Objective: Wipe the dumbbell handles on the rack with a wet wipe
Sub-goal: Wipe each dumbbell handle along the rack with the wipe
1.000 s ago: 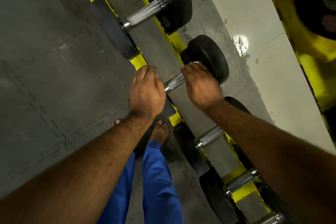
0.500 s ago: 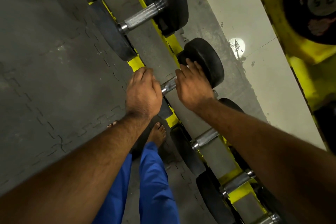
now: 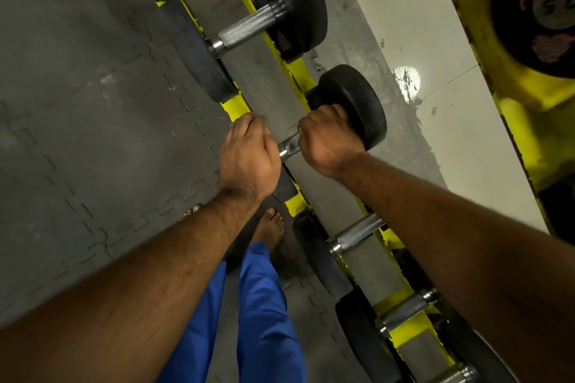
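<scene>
At the middle of the yellow rack (image 3: 236,104), my two hands close on one dumbbell: my right hand (image 3: 328,141) is curled around the far end of its knurled steel handle (image 3: 289,146), knuckles hard against the black far head (image 3: 351,102), while my left hand (image 3: 249,155) is curled over the near end, covering the near head, of which only a dark corner (image 3: 284,188) shows below my wrist. A short stretch of bare handle shows between the two fists. No wipe can be made out in either hand; whether one is folded under my fingers I cannot tell. The dumbbell lies across the rack's two yellow rails, its handle spanning the grey gap between them. Toward the rack's far end sits a larger dumbbell (image 3: 249,28) with its handle fully exposed; toward the near end two more handles (image 3: 357,235) (image 3: 404,311) lie across the rails, and the end of a fourth (image 3: 460,375) shows at the bottom edge. Below my arms are my blue trousers (image 3: 264,305) and a bare foot (image 3: 270,227) on the grey interlocking floor mat (image 3: 93,134). At the upper right, a black weight plate (image 3: 538,9) hangs on a yellow frame.
</scene>
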